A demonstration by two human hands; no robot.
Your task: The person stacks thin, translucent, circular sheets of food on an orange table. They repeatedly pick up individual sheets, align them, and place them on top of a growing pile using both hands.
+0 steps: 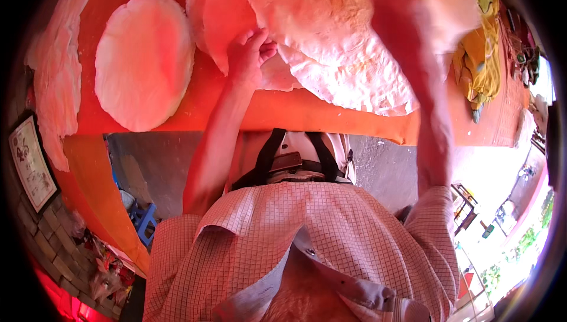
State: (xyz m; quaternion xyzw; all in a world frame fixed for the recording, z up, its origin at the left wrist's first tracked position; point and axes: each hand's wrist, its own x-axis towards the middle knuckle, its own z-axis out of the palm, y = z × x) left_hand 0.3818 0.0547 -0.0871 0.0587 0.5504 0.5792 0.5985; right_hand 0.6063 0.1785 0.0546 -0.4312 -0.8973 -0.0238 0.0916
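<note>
Several large, thin, pale round sheets, perhaps dough or flatbread, overlap on the orange-covered table before me. My left hand (pixel 253 54) has its thumb and curled fingers at the left edge of a wrinkled upper sheet (pixel 319 25), seeming to pinch it. Over the right part of the pile reaches my right hand (pixel 387 0), blurred, its fingers not distinguishable. A blurred pale sheet (pixel 447 7) lies against that hand, and I cannot tell whether it is gripped. Beneath my left hand, other sheets (pixel 226 16) show their edges. A separate oval-looking sheet (pixel 144 62) lies flat farther left.
A crumpled pale sheet (pixel 57 82) hangs over the left end of the orange table surface (pixel 310 111). Yellow cloth (pixel 480 60) lies at the right. A blue plastic stool (pixel 144 222) stands below on the left, and a framed sign with writing (pixel 33 162) is beyond it.
</note>
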